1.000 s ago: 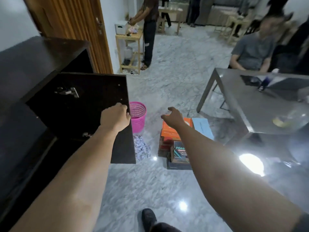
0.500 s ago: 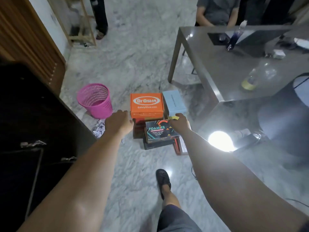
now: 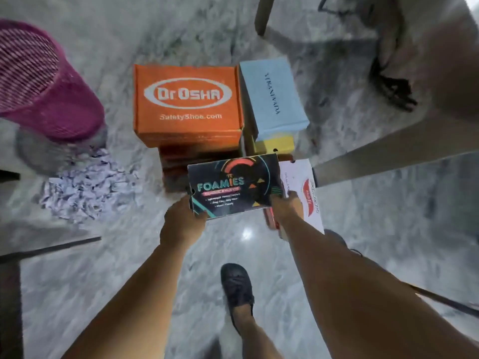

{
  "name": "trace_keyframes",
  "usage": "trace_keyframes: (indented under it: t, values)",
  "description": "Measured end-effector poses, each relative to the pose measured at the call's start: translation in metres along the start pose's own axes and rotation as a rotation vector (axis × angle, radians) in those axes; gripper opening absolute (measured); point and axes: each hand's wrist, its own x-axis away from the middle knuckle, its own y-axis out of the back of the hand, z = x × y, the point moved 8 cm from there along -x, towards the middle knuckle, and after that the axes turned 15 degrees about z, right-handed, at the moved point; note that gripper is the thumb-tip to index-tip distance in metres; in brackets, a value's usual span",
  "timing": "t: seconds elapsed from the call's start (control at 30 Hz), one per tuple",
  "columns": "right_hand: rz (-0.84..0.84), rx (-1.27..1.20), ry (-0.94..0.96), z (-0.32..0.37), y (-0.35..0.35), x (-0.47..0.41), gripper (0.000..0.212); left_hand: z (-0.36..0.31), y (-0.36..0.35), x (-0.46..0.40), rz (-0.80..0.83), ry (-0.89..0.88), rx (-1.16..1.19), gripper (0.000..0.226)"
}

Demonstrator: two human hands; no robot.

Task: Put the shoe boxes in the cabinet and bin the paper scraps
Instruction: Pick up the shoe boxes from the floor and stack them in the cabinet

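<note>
- Black Foamies box [image 3: 233, 186]: near end of the floor stack, lid up, gripped at both short ends. Appears to sit on a darker box below; whether it has lifted clear cannot be told.
- Left hand [image 3: 181, 221]: at the box's near-left corner, thumb curled over the lid edge, remaining fingers hidden beneath.
- Right hand [image 3: 286, 207]: at the near-right corner, fingers wrapped round the end wall; exact spread cannot be told.
- Orange Dr Osha box [image 3: 186, 99]: far side of the stack, atop reddish boxes.
- Pale blue box [image 3: 272, 95]: right of the orange one, over a yellow box [image 3: 274, 145].
- White box [image 3: 305, 193]: just right of the held box, partly under the right wrist.
- Paper scraps [image 3: 85, 187]: heaped on the floor at left, beside the pink bin [image 3: 46, 81].
- Handling advice: lift straight up and level, both ends squeezed evenly, so the lid stays seated and neighbouring boxes are not dragged.
</note>
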Motion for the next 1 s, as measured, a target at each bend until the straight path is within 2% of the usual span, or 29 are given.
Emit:
trace_keyframes:
  t: [0.17,0.3,0.43,0.5,0.57,0.63,0.7,0.83,1.0]
  values:
    - [0.003,0.036,0.036,-0.005,0.002,-0.080,0.070,0.046,-0.047,-0.104,0.034,0.073,0.347,0.045]
    - [0.025,0.014,0.081,-0.016,-0.009,-0.106,0.068,0.072,-0.075,-0.131,0.063,0.137,0.657,0.036]
    - [-0.063,0.068,0.167,-0.029,-0.022,-0.089,0.063,0.094,-0.088,-0.106,0.025,0.113,0.795,0.039]
    - [-0.046,0.100,0.225,-0.031,-0.036,-0.057,0.063,0.122,-0.089,-0.079,-0.017,0.116,0.853,0.044]
    - [-0.010,0.106,0.278,-0.037,-0.060,-0.024,0.075,0.162,-0.093,-0.046,-0.055,0.158,0.918,0.049]
    - [0.018,0.138,0.311,-0.042,-0.081,0.000,0.068,0.196,-0.102,-0.016,-0.091,0.187,0.993,0.048]
    - [0.094,0.239,0.374,-0.041,-0.136,0.035,0.058,0.261,-0.099,0.033,-0.208,0.242,1.096,0.045]
    - [0.269,0.466,0.461,-0.058,-0.244,0.095,0.067,0.368,-0.094,0.136,-0.380,0.370,1.262,0.030]
    - [0.465,0.666,0.612,-0.077,-0.415,0.168,0.055,0.521,-0.099,0.239,-0.675,0.535,1.474,0.023]
